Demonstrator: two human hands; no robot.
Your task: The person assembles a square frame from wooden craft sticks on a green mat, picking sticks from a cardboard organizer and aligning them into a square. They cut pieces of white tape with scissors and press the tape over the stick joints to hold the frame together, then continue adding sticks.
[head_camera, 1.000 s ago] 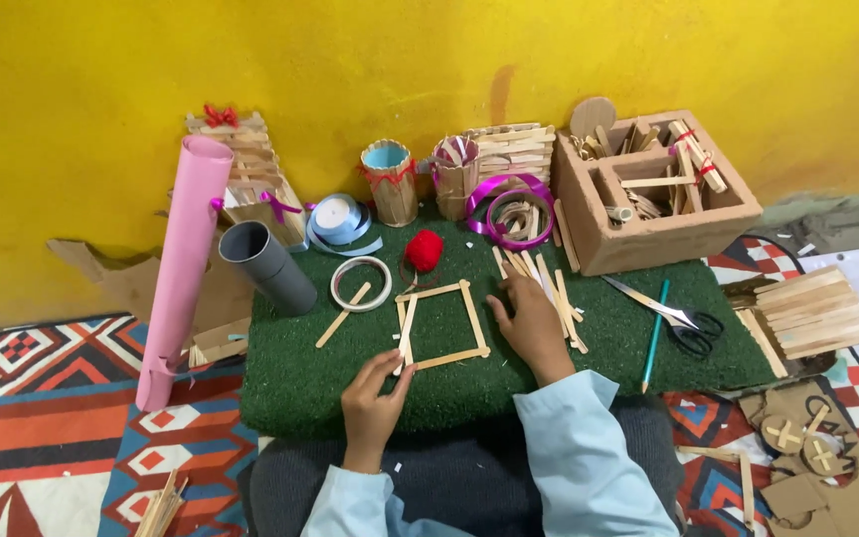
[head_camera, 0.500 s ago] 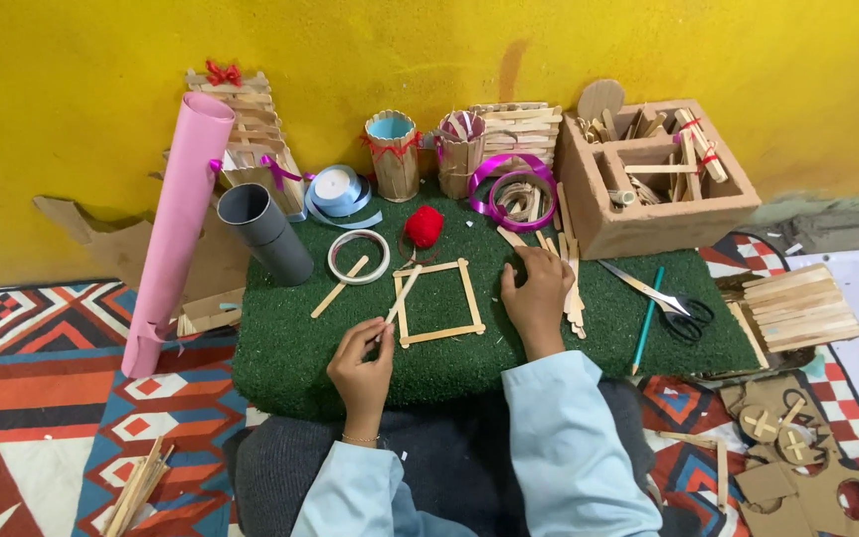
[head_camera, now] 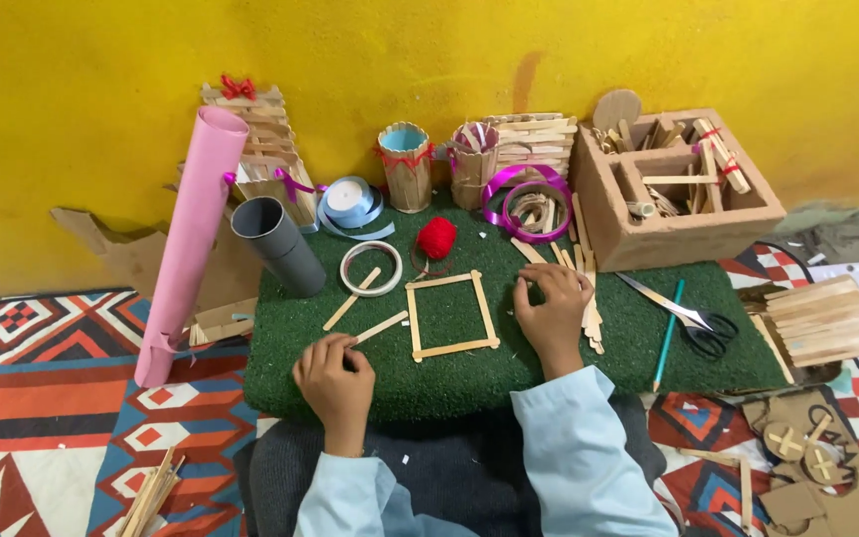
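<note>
Four flat sticks make a square frame [head_camera: 451,315] in the middle of the green mat [head_camera: 708,298], easy for both hands to reach. The left hand [head_camera: 335,376] pinches one loose stick [head_camera: 381,326]. The right hand [head_camera: 553,306] rests with bent, empty fingers beside the frame, on spare sticks [head_camera: 589,316].

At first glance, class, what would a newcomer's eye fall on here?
Probably the pink tube leaning at the green mat's left edge, and the red yarn ball behind the stick frame at its middle. The left hand and right hand flank that frame.
</note>
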